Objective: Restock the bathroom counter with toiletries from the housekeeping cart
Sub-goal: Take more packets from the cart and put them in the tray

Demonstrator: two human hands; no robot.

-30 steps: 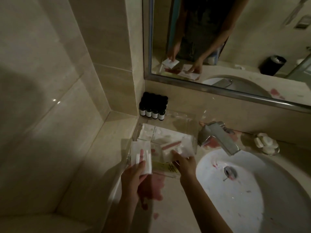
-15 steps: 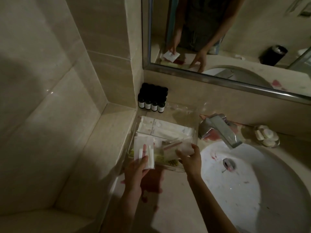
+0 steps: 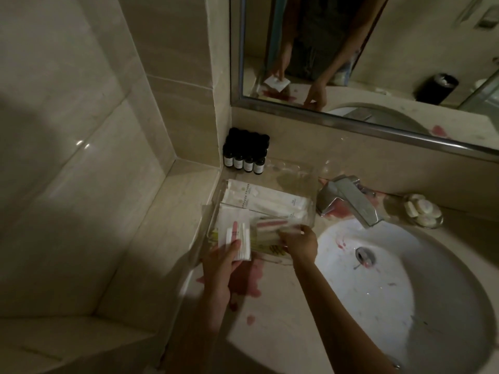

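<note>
The worktop ran along the tiled wall, with the white basin sunk into it at the right and pink stains spread over its near edge. A clear tray stood in the corner between the wall and the tap, and a block of dark bottles stood just behind it. Long white packets lay flat across the tray's back half.

The hands were apart. The left hand held a white sachet between thumb and fingers over the tray's near left corner. The right hand had its fingertips on a clear packet with something pink inside, lying in the tray's front half. Whether it pinched or only pressed that packet could not be told.

The stains looked the chief risk: a sachet set down short of the tray would probably land in them and be soiled. The tray also sat close to the basin, so a careless push might nudge it, or slide a packet over its low wall towards the tap.
</note>
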